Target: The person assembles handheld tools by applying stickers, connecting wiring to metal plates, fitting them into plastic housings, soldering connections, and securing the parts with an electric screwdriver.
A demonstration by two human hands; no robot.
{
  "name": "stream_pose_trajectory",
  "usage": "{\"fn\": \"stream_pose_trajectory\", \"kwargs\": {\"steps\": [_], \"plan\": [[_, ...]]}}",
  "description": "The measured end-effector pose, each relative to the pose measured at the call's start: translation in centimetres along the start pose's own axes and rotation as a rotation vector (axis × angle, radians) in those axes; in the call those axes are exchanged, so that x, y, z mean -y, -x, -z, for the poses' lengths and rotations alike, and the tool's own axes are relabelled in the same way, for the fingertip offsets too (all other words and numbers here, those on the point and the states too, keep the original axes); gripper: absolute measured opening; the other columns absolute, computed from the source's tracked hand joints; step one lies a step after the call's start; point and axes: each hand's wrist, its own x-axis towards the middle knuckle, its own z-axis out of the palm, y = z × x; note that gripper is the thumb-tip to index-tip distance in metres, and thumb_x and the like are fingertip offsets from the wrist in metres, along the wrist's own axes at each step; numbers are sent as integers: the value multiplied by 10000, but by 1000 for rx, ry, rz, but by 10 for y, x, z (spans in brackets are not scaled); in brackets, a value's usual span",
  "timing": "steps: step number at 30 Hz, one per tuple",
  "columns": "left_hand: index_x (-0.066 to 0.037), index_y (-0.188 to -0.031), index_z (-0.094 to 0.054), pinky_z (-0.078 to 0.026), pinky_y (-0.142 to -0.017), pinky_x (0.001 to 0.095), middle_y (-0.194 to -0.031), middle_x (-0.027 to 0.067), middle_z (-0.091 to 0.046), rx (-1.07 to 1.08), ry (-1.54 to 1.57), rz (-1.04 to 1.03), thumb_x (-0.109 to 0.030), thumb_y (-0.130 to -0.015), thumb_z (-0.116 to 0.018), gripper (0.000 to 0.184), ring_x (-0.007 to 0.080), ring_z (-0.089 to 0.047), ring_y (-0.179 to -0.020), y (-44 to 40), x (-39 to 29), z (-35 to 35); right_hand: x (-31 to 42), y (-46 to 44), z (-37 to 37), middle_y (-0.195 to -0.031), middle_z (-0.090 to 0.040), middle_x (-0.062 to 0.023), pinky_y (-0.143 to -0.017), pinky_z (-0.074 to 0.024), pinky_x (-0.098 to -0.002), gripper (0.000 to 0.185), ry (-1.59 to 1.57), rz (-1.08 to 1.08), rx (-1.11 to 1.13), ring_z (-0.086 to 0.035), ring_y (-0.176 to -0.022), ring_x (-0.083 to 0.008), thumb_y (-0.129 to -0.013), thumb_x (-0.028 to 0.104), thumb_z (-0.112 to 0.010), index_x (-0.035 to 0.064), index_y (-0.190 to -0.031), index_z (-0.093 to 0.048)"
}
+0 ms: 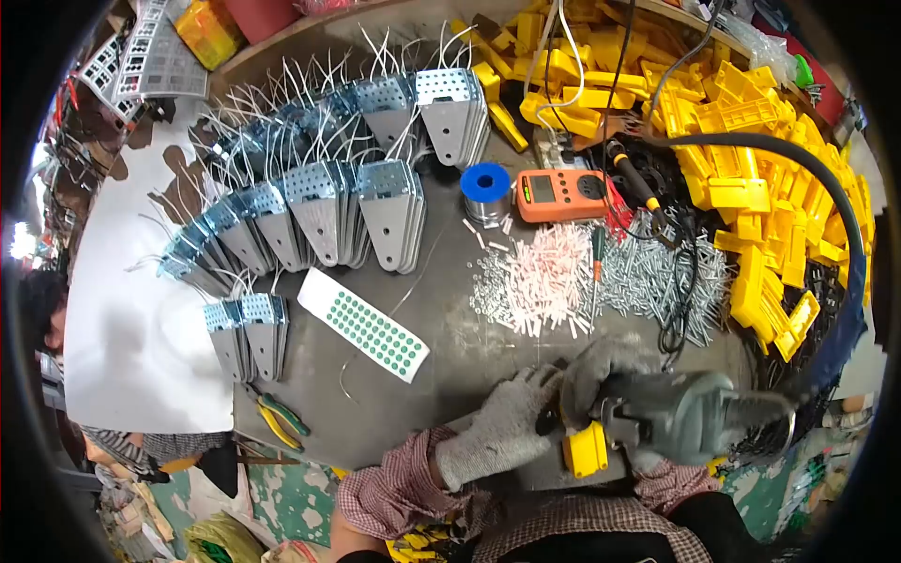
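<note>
My left hand [502,427], in a grey glove, is closed near the front of the bench, its fingertips against a yellow plastic housing [587,450]. Partly over this housing lies a dark grey-green power tool [680,418] with a metal hook at its rear. My right hand [610,366], also gloved, is wrapped around the tool, which hides part of it. The tool's tip and the exact contact with the housing cannot be made out. Beyond the hands lie a heap of pale pink sleeves [544,281] and a pile of screws [657,281].
Rows of metal brackets with white wires [389,216] stand at left. A green-dotted sticker sheet [366,324], pliers [280,418], solder spool [485,197] and orange multimeter [561,195] lie about. Yellow housings [741,192] heap up at right, crossed by a thick cable [835,178].
</note>
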Motion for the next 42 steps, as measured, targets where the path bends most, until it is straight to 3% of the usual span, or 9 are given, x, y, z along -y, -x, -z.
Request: {"fn": "stream_pose_trajectory", "kwargs": {"steps": [9,13,18,21,24,26,31,36,42], "plan": [[15,-1307,-464,-402,-1050,488,-1222,202,-527,-111,66,7,-277,-818,-739,633,383,-482,-1203,-1,9,-23,11,-6,-4,-1042,-653,-103,-803,-542,-342,629,-22,-41,115,-654,-878,-188,-754,217,-823,4,-1259,-514],[-43,-1171,-549,-528,-840,399,-1060,149,-577,-446,496,-62,-172,-880,-691,348,284,-608,-964,7,24,-3,74,-16,-29,-1105,-666,-81,-883,-546,-337,666,38,116,124,-667,-947,-176,-729,84,-853,11,-1299,-517],[-28,-1088,-610,-551,-836,410,-1056,165,-612,-848,-641,-22,-80,-927,-559,177,331,-643,-972,-34,64,79,101,-17,-21,-1086,-635,-145,-888,-542,-454,691,-410,464,253,-647,-1022,-302,-809,420,-812,65,-1293,-470],[-13,-1038,-636,-560,-800,420,-1017,164,-625,-486,-983,138,-58,-867,-569,190,347,-649,-955,-62,78,96,81,-5,8,-1282,-575,-162,-1115,-383,-567,658,-649,505,180,-536,-1288,-326,-844,389,-783,102,-1327,-441],[-18,-945,-667,-575,-745,440,-907,169,-656,-253,-1183,129,-41,-832,-556,160,350,-680,-841,-77,78,101,32,9,57,-1154,-559,-96,-1086,-387,-494,515,-898,653,-24,-590,-1069,-223,-907,295,-726,83,-1293,-459],[-7,-884,-655,-567,-704,470,-835,213,-677,-384,-1014,36,-49,-822,-568,115,383,-687,-784,-87,90,108,2,16,88,-964,-502,-45,-967,-440,-422,364,-1111,719,-101,-523,-811,-141,-943,240,-680,63,-1209,-506],[-34,-926,-582,-527,-736,460,-937,163,-586,-504,-902,49,-147,-789,-672,199,359,-629,-855,-60,60,81,-10,22,105,-902,-515,-23,-928,-455,-402,333,-1089,685,-265,-540,-765,-126,-951,301,-665,94,-1169,-522],[-74,-911,-535,-494,-660,372,-880,100,-518,-656,76,5,28,-710,-704,281,258,-548,-732,25,15,-39,2,17,86,-867,-495,-19,-894,-451,-389,314,-1059,632,-327,-506,-727,-124,-954,294,-656,91,-1157,-526],[-37,-929,-580,-495,-657,387,-991,127,-589,-738,-79,8,-13,-701,-748,284,286,-586,-765,37,17,-71,-2,9,83,-874,-509,-24,-876,-435,-369,315,-1074,607,-264,-518,-744,-122,-956,301,-649,83,-1145,-523]]}}
